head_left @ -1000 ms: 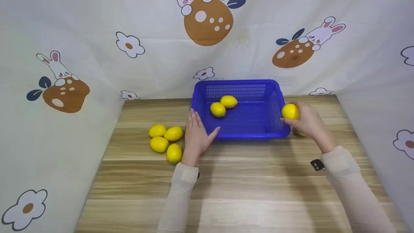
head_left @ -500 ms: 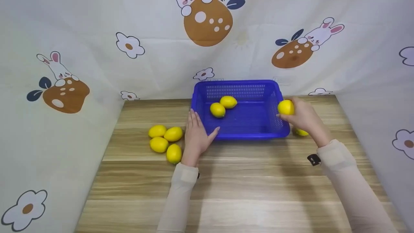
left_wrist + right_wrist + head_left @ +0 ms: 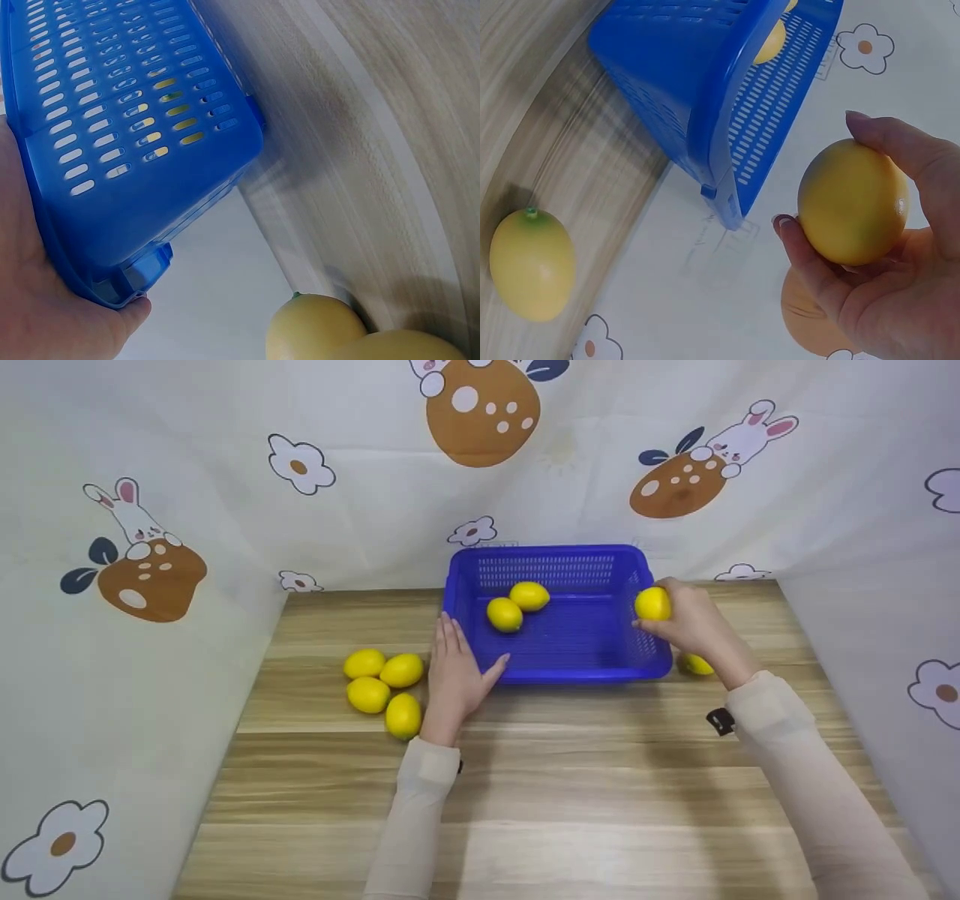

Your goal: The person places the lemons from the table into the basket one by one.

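My right hand holds a yellow lemon between thumb and fingers, over the right rim of a blue plastic basket. In the right wrist view the held lemon is outside the slotted wall, thumb on one side and fingertips on the other. My left hand rests on the basket's front left corner, fingers straight along the left rim and thumb spread inward. The left wrist view shows that hand against the basket's rim. Two lemons, one nearer and one farther, lie inside on the left.
Several lemons lie grouped on the wooden table, left of my left hand. Another lemon lies right of the basket, partly behind my right wrist. Directly behind the basket hangs a patterned cloth; more cloth lines both sides.
My right hand has carried its lemon leftward and slightly farther back, from beside the basket to over its right rim. More of the lemon on the right shows. My left hand stays put.
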`<control>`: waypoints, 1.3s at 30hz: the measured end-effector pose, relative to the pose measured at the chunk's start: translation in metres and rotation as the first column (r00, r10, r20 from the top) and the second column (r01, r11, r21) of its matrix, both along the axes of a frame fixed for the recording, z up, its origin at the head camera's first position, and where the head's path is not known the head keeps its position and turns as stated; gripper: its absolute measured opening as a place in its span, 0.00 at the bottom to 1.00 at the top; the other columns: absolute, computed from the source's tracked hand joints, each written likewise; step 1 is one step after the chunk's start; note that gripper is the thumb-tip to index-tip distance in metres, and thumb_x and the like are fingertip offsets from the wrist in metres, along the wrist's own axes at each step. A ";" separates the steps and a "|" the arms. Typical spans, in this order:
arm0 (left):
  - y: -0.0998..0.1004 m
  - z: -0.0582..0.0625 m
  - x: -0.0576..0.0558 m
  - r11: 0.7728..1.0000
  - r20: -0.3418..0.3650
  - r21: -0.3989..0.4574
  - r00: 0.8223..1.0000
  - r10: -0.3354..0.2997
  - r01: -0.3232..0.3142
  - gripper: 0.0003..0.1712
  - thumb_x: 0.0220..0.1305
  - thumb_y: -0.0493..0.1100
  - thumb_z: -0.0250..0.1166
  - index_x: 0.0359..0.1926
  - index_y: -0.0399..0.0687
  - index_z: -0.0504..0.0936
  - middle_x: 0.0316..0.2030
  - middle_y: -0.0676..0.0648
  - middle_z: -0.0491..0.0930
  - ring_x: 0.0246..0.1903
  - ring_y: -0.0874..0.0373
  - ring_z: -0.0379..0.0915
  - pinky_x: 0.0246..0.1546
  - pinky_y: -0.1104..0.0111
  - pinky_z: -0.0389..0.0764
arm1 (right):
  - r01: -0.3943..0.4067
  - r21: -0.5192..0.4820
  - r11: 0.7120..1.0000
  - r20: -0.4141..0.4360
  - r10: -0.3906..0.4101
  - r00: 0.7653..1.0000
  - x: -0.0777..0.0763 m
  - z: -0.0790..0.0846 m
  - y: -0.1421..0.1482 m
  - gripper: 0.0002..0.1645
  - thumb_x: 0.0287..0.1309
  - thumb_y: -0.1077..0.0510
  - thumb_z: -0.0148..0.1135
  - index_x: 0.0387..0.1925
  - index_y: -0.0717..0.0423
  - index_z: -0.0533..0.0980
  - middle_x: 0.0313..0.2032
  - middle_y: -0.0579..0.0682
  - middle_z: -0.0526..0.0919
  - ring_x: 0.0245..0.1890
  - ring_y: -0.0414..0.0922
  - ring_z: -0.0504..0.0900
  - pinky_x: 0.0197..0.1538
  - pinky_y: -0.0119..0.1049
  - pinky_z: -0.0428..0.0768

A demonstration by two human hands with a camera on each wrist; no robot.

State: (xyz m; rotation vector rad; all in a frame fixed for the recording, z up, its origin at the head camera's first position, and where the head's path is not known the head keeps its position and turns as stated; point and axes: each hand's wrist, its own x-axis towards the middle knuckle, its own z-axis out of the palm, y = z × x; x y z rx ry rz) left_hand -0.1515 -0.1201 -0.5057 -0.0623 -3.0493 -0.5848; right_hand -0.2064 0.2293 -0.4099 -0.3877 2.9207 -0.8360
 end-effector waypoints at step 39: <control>0.001 -0.001 0.001 1.000 -0.007 0.007 1.000 0.011 -0.011 0.63 0.74 0.75 0.51 0.80 0.23 0.46 0.82 0.27 0.37 0.84 0.37 0.34 0.81 0.50 0.51 | -0.034 0.027 0.999 0.050 0.033 0.998 -0.025 0.019 -0.034 0.42 0.63 0.54 0.73 0.67 0.76 0.67 0.53 0.73 0.80 0.46 0.64 0.80 0.51 0.58 0.83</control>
